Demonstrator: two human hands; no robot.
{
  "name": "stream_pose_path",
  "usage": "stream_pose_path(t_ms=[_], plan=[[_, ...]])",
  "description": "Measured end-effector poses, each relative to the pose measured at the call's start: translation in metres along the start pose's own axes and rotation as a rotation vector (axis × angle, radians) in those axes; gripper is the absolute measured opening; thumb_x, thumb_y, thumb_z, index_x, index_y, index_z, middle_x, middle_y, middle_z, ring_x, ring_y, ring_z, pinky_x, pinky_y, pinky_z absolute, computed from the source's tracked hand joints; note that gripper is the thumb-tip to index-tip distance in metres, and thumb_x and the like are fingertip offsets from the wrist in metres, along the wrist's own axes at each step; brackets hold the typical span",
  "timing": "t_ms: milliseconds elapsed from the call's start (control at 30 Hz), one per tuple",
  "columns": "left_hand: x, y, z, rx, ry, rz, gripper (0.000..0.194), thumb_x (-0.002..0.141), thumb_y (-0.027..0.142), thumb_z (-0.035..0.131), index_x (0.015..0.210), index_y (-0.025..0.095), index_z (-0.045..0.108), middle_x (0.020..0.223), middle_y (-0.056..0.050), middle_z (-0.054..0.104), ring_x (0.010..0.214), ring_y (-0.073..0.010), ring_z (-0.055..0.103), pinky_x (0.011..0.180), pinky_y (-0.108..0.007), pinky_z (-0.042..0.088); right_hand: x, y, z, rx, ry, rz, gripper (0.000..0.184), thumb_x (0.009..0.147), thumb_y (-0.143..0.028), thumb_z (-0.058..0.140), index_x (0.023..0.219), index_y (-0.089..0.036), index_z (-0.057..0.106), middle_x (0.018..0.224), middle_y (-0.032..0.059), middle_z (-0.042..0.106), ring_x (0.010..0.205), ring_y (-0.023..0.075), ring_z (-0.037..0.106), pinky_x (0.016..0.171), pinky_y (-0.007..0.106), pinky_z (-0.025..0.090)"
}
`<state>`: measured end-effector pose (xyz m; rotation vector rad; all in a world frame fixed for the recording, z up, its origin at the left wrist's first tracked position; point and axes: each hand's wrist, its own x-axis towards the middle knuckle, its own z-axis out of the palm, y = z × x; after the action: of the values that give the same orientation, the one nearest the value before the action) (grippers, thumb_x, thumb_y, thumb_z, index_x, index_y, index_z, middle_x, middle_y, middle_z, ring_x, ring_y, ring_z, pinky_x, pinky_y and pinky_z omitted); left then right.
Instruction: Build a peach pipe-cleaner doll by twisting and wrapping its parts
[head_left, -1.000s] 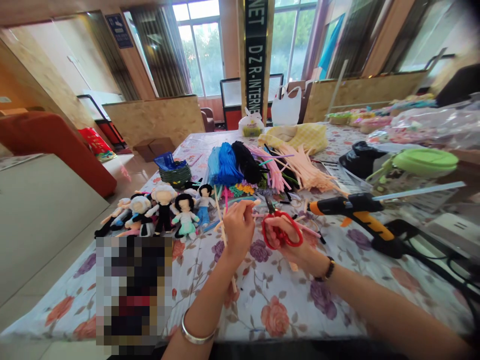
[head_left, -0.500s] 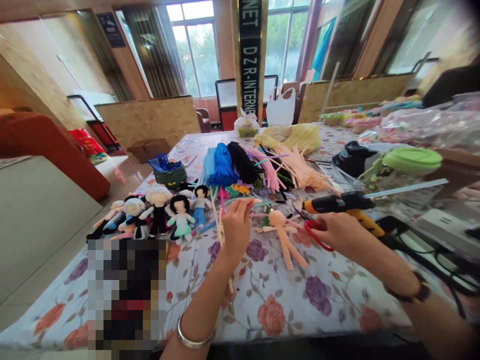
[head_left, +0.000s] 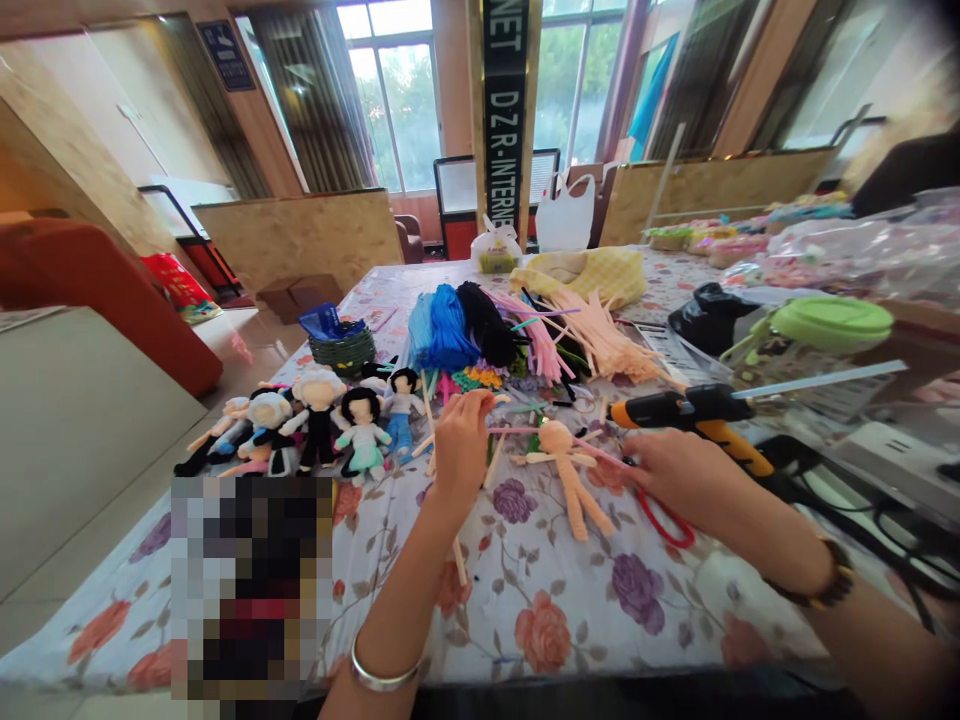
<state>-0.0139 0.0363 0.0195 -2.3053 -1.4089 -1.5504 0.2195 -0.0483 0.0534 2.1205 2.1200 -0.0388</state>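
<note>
My left hand (head_left: 463, 448) is raised over the table with its fingers pinched on a short pale peach piece (head_left: 501, 400), which looks like a bit of pipe cleaner. My right hand (head_left: 671, 468) is curled round red-handled scissors (head_left: 670, 527); a red loop sticks out below the palm and the blades are mostly hidden. Between both hands a peach doll body (head_left: 571, 480) lies on its back, bare, with a round head, arms and legs. A pink stem runs behind its head. Beside the right hand lies an orange and black glue gun (head_left: 686, 408) with a glue stick in its back.
Several finished dolls (head_left: 319, 405) lie at the left, before a dark green basket (head_left: 341, 347). Bundles of blue pipe cleaners (head_left: 450, 325) and peach pipe cleaners (head_left: 611, 335) lie at the back. A green-lidded container (head_left: 832, 325) and a white power strip (head_left: 889, 450) stand right.
My right hand has turned over the scissors, and their red handle now hangs below the palm, lower and further right. My left hand has shifted slightly left, still pinching.
</note>
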Motion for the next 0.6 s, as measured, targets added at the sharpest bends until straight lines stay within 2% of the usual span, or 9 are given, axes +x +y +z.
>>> stream_pose_path(t_ms=[133, 200, 267, 333, 400, 500, 600], plan=[[0.0, 0.0, -0.003, 0.055, -0.071, -0.042, 0.012, 0.085, 0.013, 0.05, 0.085, 0.018, 0.062, 0.081, -0.004, 0.066, 0.08, -0.0181, 0.057, 0.074, -0.029, 0.043, 0.017, -0.025, -0.014, 0.268, 0.19, -0.227, 0.023, 0.087, -0.032, 0.049, 0.082, -0.02, 0.068, 0.072, 0.0087, 0.07, 0.067, 0.0235, 0.064, 0.055, 0.029, 0.036], [0.001, 0.0, -0.004, 0.099, -0.123, -0.069, 0.012, 0.084, 0.012, 0.051, 0.083, 0.018, 0.062, 0.082, -0.005, 0.066, 0.082, -0.0195, 0.057, 0.075, -0.031, 0.042, 0.031, -0.04, -0.017, 0.427, 0.227, -0.34, 0.02, 0.085, -0.031, 0.052, 0.086, -0.021, 0.068, 0.071, 0.0061, 0.07, 0.061, 0.0198, 0.063, 0.055, 0.027, 0.037], [0.0, -0.001, -0.004, 0.142, -0.167, -0.101, 0.012, 0.083, 0.012, 0.053, 0.08, 0.017, 0.063, 0.083, -0.006, 0.065, 0.082, -0.0205, 0.057, 0.075, -0.032, 0.042, 0.048, -0.054, -0.017, 0.52, 0.263, -0.431, 0.02, 0.083, -0.031, 0.055, 0.093, -0.02, 0.069, 0.075, 0.0063, 0.071, 0.065, 0.0196, 0.064, 0.059, 0.027, 0.04], [0.0, -0.002, -0.005, 0.168, -0.19, -0.123, 0.012, 0.083, 0.013, 0.053, 0.08, 0.017, 0.064, 0.084, -0.006, 0.064, 0.083, -0.0209, 0.056, 0.074, -0.032, 0.041, 0.065, -0.067, -0.014, 0.548, 0.316, -0.473, 0.02, 0.081, -0.026, 0.057, 0.096, -0.02, 0.069, 0.082, 0.0073, 0.071, 0.07, 0.0202, 0.064, 0.063, 0.027, 0.042], [0.0, -0.002, -0.007, 0.198, -0.196, -0.13, 0.012, 0.082, 0.013, 0.053, 0.08, 0.017, 0.064, 0.085, -0.006, 0.064, 0.084, -0.0216, 0.056, 0.075, -0.032, 0.041, 0.08, -0.078, -0.012, 0.616, 0.312, -0.516, 0.022, 0.08, -0.021, 0.057, 0.099, -0.019, 0.069, 0.088, 0.0077, 0.072, 0.074, 0.0199, 0.065, 0.066, 0.027, 0.043], [0.0, -0.002, -0.009, 0.254, -0.193, -0.136, 0.012, 0.082, 0.014, 0.054, 0.081, 0.018, 0.064, 0.085, -0.007, 0.065, 0.084, -0.0238, 0.055, 0.074, -0.034, 0.04, 0.095, -0.091, -0.009, 0.68, 0.302, -0.522, 0.022, 0.08, -0.016, 0.056, 0.098, -0.018, 0.069, 0.082, 0.0071, 0.072, 0.071, 0.0186, 0.065, 0.064, 0.026, 0.043], [0.001, -0.003, -0.011, 0.252, -0.166, -0.145, 0.013, 0.082, 0.013, 0.053, 0.083, 0.017, 0.065, 0.085, -0.007, 0.065, 0.084, -0.0243, 0.055, 0.075, -0.035, 0.04, 0.101, -0.098, -0.009, 0.709, 0.304, -0.527, 0.019, 0.082, -0.02, 0.057, 0.096, -0.017, 0.07, 0.074, 0.006, 0.071, 0.066, 0.0177, 0.064, 0.061, 0.025, 0.042]])
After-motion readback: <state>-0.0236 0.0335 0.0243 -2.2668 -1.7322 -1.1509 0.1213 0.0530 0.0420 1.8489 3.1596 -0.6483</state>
